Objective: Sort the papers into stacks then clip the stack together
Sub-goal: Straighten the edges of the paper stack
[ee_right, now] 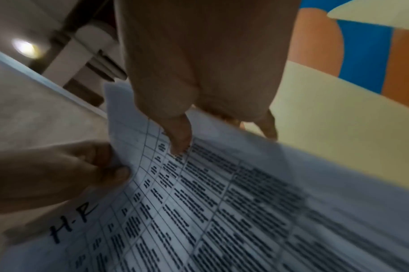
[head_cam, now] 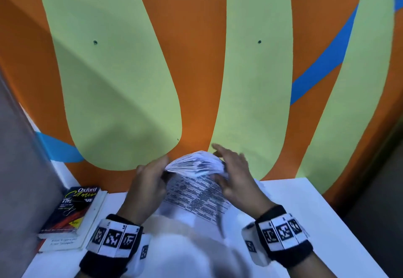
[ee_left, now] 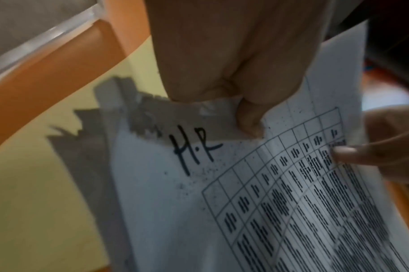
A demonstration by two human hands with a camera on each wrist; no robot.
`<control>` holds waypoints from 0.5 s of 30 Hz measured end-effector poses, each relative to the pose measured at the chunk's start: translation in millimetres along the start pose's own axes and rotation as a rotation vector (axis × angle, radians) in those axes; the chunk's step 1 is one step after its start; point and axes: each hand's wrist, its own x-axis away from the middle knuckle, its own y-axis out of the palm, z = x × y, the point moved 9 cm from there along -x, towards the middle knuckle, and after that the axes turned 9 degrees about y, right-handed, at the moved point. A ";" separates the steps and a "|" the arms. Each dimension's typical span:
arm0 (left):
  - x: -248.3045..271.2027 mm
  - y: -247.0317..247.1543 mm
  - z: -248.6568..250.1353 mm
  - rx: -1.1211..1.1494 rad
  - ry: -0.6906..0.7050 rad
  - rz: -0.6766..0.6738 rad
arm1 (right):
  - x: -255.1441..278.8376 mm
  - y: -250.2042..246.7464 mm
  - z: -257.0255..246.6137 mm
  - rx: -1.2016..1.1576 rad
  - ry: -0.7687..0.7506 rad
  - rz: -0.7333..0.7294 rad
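Observation:
A stack of white papers printed with a table is held up above the white table, its top edges fanned out. The front sheet carries a handwritten "H.R". My left hand pinches the top left corner, thumb on the front in the left wrist view. My right hand holds the top right part. In the right wrist view its thumb lies on the printed side while the other fingers go behind the sheets. The lower part of the stack is blurred.
Two books are stacked at the table's left edge, a thin wire clip lying on the dark top cover. An orange, green and blue painted wall rises right behind the table. A grey panel stands at the left.

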 end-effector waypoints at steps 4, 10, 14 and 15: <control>-19.9 -16.9 20.8 -0.302 0.126 0.041 | -11.4 -20.2 -15.2 -0.247 0.025 0.020; 22.1 -61.5 -38.0 0.081 -0.368 0.497 | -3.5 -33.3 9.6 -0.609 0.140 0.122; 20.2 -21.8 -44.4 0.658 -0.488 0.394 | -5.0 -25.4 17.6 -0.702 0.183 0.097; 15.3 -23.2 -35.3 0.647 -0.457 0.395 | -5.4 -24.3 17.3 -0.714 0.185 0.104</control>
